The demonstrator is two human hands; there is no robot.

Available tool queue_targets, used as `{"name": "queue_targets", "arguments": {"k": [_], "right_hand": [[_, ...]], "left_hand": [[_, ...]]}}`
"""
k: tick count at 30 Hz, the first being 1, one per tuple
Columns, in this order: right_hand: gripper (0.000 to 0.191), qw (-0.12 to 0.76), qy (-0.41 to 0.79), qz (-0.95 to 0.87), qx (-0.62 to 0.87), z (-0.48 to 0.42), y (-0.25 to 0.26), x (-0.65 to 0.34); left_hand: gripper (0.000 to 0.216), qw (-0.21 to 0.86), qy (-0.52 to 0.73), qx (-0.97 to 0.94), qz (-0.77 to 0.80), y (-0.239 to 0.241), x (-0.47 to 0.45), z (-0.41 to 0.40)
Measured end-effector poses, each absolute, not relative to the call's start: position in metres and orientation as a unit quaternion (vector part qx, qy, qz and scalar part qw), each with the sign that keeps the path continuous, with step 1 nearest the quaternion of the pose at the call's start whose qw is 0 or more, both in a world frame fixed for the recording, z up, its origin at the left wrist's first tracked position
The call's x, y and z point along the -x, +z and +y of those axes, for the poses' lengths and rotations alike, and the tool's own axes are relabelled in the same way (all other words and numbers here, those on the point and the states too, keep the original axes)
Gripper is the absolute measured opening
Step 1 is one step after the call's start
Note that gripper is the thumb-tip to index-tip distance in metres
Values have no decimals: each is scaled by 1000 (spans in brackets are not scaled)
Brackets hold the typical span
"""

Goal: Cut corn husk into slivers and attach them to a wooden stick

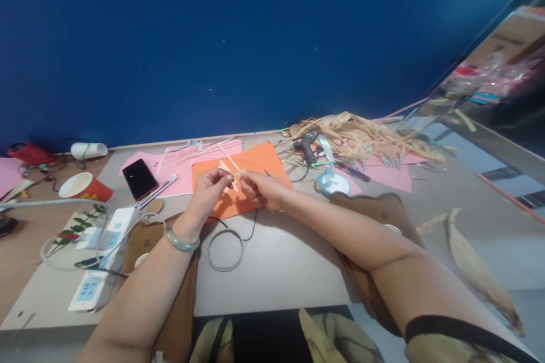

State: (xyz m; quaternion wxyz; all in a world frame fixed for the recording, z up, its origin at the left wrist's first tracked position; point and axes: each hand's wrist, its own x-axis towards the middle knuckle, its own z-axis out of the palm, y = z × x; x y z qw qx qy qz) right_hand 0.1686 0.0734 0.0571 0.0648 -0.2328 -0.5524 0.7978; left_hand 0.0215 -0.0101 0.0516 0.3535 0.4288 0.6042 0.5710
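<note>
Over a sheet of orange paper my two hands come close together. My right hand is closed, with a thin pale strip rising from its fingertips toward the upper left. Thumb and fingers of my left hand are pinched together just beside it; what they hold is too small to make out. Beneath and between the fingers, a pale cut piece shows partly on the orange paper, the rest hidden by my hands. A jade-coloured bangle is on my left wrist.
Dried husks, a glue gun and a tape roll lie at the right. A phone, paper cup and power strip are at the left. A coiled cable lies in front; a blue wall stands behind.
</note>
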Motion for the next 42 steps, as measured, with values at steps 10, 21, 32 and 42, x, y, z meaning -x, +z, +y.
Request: {"name": "queue_targets", "arguments": {"k": [10,21,32,42], "right_hand": [[49,197,775,-522,295,87,59,-168],[50,142,691,-657,265,81,61,-167],[14,83,276,-907,306,121,60,-181],[20,-62,108,-950,286,126,45,-177]], "left_hand": [[18,353,629,-384,576,56,-25,-10],[20,341,571,-428,612,57,-22,-10],[15,144,226,-503,822,45,-4,-8],[20,83,172,-508,840,51,-9,-11]]}}
